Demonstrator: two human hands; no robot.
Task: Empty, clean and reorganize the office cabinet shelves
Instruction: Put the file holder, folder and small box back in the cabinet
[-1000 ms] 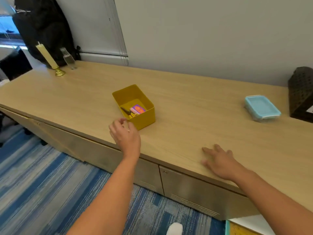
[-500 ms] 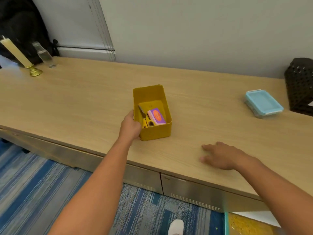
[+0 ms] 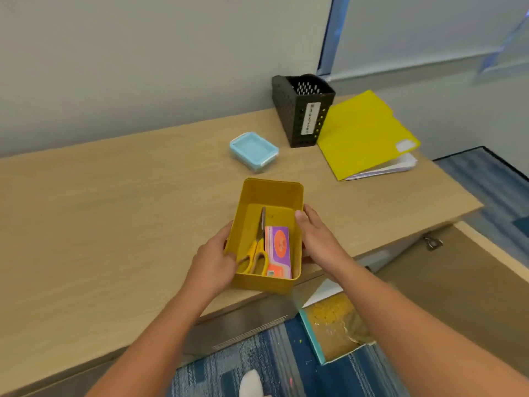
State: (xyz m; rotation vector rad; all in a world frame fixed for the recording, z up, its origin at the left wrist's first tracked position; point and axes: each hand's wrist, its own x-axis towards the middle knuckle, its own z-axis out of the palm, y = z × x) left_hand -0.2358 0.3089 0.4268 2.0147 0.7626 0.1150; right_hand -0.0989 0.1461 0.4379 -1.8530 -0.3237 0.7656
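A yellow plastic bin point(image 3: 272, 193) sits at the front edge of the wooden cabinet top point(image 3: 114, 210). Inside it lie yellow-handled scissors point(image 3: 257, 247) and a purple and orange packet point(image 3: 279, 252). My left hand point(image 3: 213, 265) grips the bin's left wall, thumb over the rim. My right hand point(image 3: 317, 239) holds the right wall, thumb on the rim. Part of the bin's near end overhangs the edge.
A light blue lidded box point(image 3: 253, 150) sits behind the bin. A black perforated file holder point(image 3: 303, 110) stands by the wall, a yellow folder with papers point(image 3: 363, 136) to its right. An open cabinet door point(image 3: 458, 282) and a worn cardboard piece point(image 3: 335, 328) lie below right.
The bin has moved right along the top toward the front edge. My right hand left the surface and took the bin's right side; the view swung right.
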